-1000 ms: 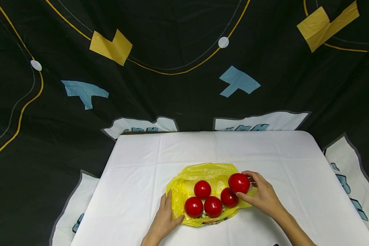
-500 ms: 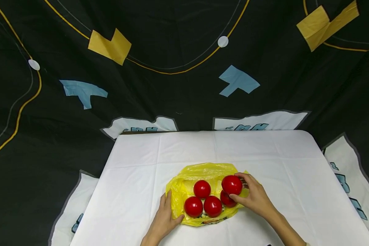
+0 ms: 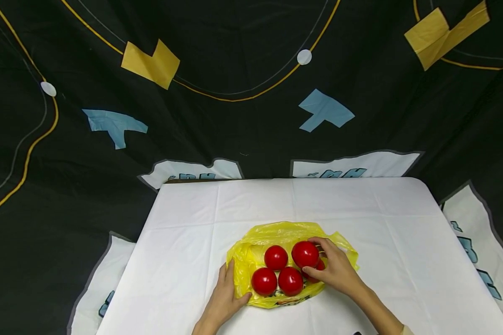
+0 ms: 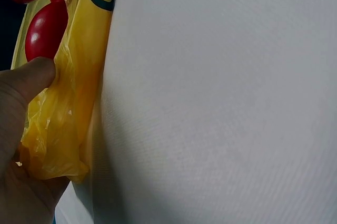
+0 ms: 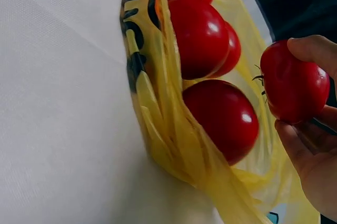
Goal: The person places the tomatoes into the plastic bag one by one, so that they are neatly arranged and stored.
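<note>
A yellow plastic bag (image 3: 287,229) lies spread on the white-covered table with several red tomatoes in it. At its left side my left hand (image 3: 224,298) holds the rim; in the left wrist view the thumb (image 4: 37,76) lies over the plastic, close to a tomato (image 4: 48,30). My right hand (image 3: 338,270) grips another tomato (image 5: 295,84) between thumb and fingers, above the bag's right part. A green stem shows on that one. Below it in the head view, a tomato (image 5: 224,121) in the bag is partly hidden by the right hand.
The white tablecloth (image 3: 184,242) stretches around the bag. Behind the table hangs a black cloth (image 3: 243,135) with yellow and blue patches. A small dark object (image 3: 357,333) shows at the bottom edge, near the right forearm.
My right hand has moved left with its tomato, from the bag's right edge to further over the bag, covering more of the tomato below. The left hand has stayed in place.
</note>
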